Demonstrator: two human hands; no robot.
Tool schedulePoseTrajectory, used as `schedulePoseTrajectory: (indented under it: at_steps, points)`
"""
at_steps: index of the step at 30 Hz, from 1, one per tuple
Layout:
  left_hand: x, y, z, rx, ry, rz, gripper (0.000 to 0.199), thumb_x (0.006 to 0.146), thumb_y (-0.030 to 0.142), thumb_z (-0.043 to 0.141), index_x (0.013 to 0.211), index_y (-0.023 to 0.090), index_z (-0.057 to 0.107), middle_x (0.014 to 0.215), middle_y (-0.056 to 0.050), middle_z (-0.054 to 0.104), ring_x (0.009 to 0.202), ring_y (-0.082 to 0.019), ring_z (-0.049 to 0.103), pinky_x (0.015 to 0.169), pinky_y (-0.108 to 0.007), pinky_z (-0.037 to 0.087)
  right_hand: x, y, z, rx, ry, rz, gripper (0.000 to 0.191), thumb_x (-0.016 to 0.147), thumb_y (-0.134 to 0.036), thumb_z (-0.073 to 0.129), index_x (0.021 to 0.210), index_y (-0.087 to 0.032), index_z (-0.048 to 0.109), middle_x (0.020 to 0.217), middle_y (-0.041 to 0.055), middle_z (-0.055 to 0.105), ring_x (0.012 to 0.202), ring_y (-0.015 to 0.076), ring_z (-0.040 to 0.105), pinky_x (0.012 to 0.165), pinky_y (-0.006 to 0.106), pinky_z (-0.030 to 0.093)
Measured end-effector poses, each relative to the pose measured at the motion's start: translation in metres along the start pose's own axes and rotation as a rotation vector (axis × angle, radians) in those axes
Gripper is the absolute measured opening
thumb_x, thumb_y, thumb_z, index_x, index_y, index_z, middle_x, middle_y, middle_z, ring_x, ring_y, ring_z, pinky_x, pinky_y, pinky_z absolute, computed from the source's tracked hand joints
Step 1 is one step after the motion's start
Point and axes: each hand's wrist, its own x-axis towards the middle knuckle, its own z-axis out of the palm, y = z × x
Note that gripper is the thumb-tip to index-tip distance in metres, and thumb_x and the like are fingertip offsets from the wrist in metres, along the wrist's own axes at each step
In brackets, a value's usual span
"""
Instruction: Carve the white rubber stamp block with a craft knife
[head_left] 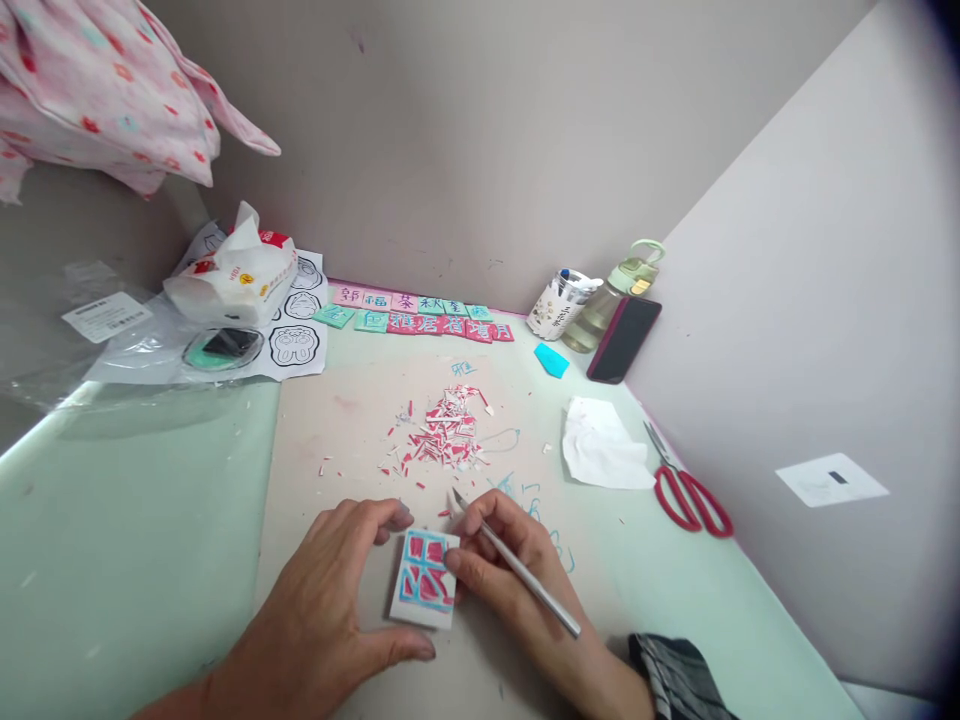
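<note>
A small white carving block (425, 612) with red patches and blue outlines on its face lies in front of me. My left hand (330, 590) curves around its left side, thumb and fingers wide apart, with a gap between them and the block. A slim silver craft knife (525, 578) rests in my right hand (517, 570), its blade pointing up and left past the block's top corner. The thumb and fingers of that hand also touch the block's right edge. Beyond both hands sits a pile of red and white shavings (450, 430) on a beige board (315, 440).
Carved pink and green tiles (427, 322) line the back. At right are a pen cup (559, 305), bottle (600, 310), phone (624, 340), cyan piece (552, 360), tissue (604, 445) and red scissors (686, 495). A tissue pack (240, 275) and printed sheets (296, 345) lie left.
</note>
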Motion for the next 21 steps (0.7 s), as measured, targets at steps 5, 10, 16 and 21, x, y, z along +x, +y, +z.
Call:
schedulePoseTrajectory:
  at_steps: [5, 10, 16, 21]
  points:
    - [0.003, 0.006, -0.002, 0.09, -0.008, 0.123, 0.058, 0.074, 0.013, 0.075, 0.124, 0.029, 0.051, 0.118, -0.003, 0.063, 0.107, -0.029, 0.06, 0.091, -0.044, 0.05, -0.004, 0.001, -0.001, -0.238, -0.004, -0.069, 0.025, 0.095, -0.042, 0.07, 0.092, -0.022, 0.056, 0.082, -0.002, 0.057, 0.071, 0.0139, 0.048, 0.064, 0.027, 0.04]
    - [0.009, 0.007, -0.011, 0.1, -0.095, 0.26, 0.068, 0.082, 0.007, 0.064, 0.141, 0.036, 0.045, 0.122, -0.001, 0.063, 0.108, -0.025, 0.059, 0.093, -0.036, 0.05, -0.009, -0.007, -0.011, -0.577, 0.152, -0.244, 0.035, 0.109, -0.049, 0.041, 0.115, -0.027, 0.069, 0.089, 0.0019, 0.064, 0.084, 0.0182, 0.059, 0.08, 0.032, 0.047]
    - [0.003, 0.017, -0.004, 0.149, 0.05, 0.235, 0.071, 0.067, 0.017, 0.081, 0.127, 0.027, 0.046, 0.113, -0.003, 0.065, 0.101, -0.029, 0.06, 0.088, -0.041, 0.05, -0.006, -0.013, -0.012, -0.611, 0.199, -0.293, 0.041, 0.109, -0.048, 0.039, 0.106, -0.029, 0.075, 0.094, 0.0029, 0.068, 0.09, 0.0194, 0.062, 0.083, 0.033, 0.047]
    - [0.003, 0.023, 0.002, 0.211, 0.041, 0.201, 0.046, 0.068, 0.013, 0.075, 0.105, 0.025, 0.051, 0.099, -0.002, 0.061, 0.094, -0.029, 0.058, 0.085, -0.044, 0.045, -0.002, -0.01, -0.002, -0.484, 0.168, -0.205, 0.023, 0.091, -0.038, 0.068, 0.075, -0.021, 0.068, 0.074, 0.001, 0.065, 0.071, 0.017, 0.055, 0.066, 0.029, 0.042]
